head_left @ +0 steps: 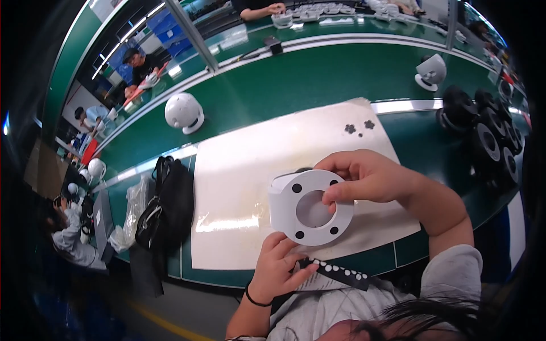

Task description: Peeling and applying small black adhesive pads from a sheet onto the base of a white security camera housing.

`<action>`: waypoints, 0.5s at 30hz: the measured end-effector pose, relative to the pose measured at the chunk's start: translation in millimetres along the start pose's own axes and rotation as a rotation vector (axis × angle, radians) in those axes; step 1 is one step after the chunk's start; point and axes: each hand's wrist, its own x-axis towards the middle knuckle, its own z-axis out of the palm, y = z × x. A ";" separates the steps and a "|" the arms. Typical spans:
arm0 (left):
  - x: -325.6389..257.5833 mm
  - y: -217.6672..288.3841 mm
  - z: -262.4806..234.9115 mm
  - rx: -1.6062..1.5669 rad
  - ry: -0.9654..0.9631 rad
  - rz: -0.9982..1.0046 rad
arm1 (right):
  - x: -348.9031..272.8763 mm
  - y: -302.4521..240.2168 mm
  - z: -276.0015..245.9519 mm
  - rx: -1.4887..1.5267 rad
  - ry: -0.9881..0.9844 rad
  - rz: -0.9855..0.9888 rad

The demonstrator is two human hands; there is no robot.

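Note:
My right hand (367, 179) grips a white round device (278, 210), its ring-shaped base (310, 236) turned up toward me. Several black round pads sit around that ring, and a recessed grey centre shows inside it. The thumb presses on the ring near the upper right pad. Below, my left hand (278, 270) pinches the end of a black strip with white round spots (344, 274), which looks like a pad sheet. Its upper fingers come up against the lower edge of the device. The device's far side is mostly hidden.
A pale mat (239, 170) covers the green bench, with small black flower-shaped pieces (350, 129) on it. A black bag (165, 204) and clear plastic (136, 210) lie left. White devices (183, 112) stand beyond; black round parts (489, 139) are piled right. Other people work nearby.

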 end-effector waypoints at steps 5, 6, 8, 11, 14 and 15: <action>-4.7 0.9 -0.5 -0.062 0.025 0.010 | 10.5 8.7 -40.2 0.346 0.293 -0.162; -4.5 0.3 2.3 -0.074 0.025 0.022 | 11.8 16.2 -60.8 0.310 0.365 -0.232; -8.8 -1.7 -1.7 -0.087 0.021 0.037 | 20.6 16.5 -74.0 0.204 0.633 -0.289; -10.1 -3.0 -4.0 -0.102 0.025 0.062 | 43.4 62.1 -112.6 -0.720 1.081 -0.474; -1.5 1.0 0.4 -0.123 -0.017 0.116 | 33.6 96.8 -193.2 -1.369 1.191 -0.623; -0.5 -0.1 0.4 -0.135 -0.030 0.137 | 29.3 104.1 -208.7 -1.471 1.195 -0.611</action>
